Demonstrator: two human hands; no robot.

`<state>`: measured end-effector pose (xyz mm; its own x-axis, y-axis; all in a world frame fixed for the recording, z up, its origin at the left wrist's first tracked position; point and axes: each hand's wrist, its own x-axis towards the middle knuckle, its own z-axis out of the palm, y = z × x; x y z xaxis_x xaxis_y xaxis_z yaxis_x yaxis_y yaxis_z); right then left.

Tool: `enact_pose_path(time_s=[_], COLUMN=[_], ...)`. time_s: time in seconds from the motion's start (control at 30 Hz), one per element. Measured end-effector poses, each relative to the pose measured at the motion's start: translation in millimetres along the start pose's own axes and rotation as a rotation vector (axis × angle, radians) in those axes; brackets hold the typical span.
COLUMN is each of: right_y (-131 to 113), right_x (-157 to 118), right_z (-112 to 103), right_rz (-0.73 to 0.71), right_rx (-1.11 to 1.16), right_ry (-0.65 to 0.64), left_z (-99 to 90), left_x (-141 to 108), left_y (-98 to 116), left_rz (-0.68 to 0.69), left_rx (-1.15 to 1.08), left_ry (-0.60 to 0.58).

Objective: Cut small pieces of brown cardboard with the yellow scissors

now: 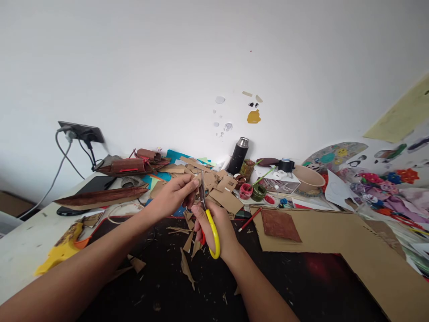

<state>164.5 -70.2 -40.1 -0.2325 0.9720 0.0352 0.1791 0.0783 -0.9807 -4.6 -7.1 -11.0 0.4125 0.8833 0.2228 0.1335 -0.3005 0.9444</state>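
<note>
While the right hand (221,230) is closed round the handles of the scissors (211,220), the left hand (174,193) has its fingers pinched together beside the blades; whatever they may hold is too small to make out.

With the scissors as the clock's centre, a black thermos (238,156) leans at 1 o'clock, its silver lid on. Just beside it, a glass jar (247,168) has brownish contents. At 2 o'clock, a small red paint pot (246,191) and a dark green pot (259,192) stand close together, and green sticks slant up near them. Between 2 and 3 o'clock is a wide beige bowl (308,177), its contents hard to tell.

The scissors, above the dark mat (161,277) on the counter (20,261), have slim metal blades pointing towards 12 o'clock. One handle loop is bright yellow on its outer side; red shows within the grip. Cardboard scraps (228,197) lie beyond the hands, and at 9 o'clock is a yellow glue gun (63,247).
</note>
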Motion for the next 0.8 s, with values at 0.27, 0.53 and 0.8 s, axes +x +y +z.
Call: enact_pose_path(time_s=[0.27, 0.53, 0.8], right_y=[-2.1, -1.4, 2.1], right_x=[-1.4, -1.1, -0.1], right_z=[1.2, 0.4, 1.3], right_rz=[0.011, 0.011, 0.005], right_rx=[0.004, -0.023, -0.059], right_ry=[0.009, 0.008, 0.023], left_z=[0.7, 1.9, 5.6], left_x=[0.0, -0.1, -0.6], left_y=[1.1, 1.9, 0.2], left_rz=[-0.014, -0.011, -0.022], left_rx=[-0.025, -0.024, -0.029], left_ry=[0.007, 0.021, 0.049])
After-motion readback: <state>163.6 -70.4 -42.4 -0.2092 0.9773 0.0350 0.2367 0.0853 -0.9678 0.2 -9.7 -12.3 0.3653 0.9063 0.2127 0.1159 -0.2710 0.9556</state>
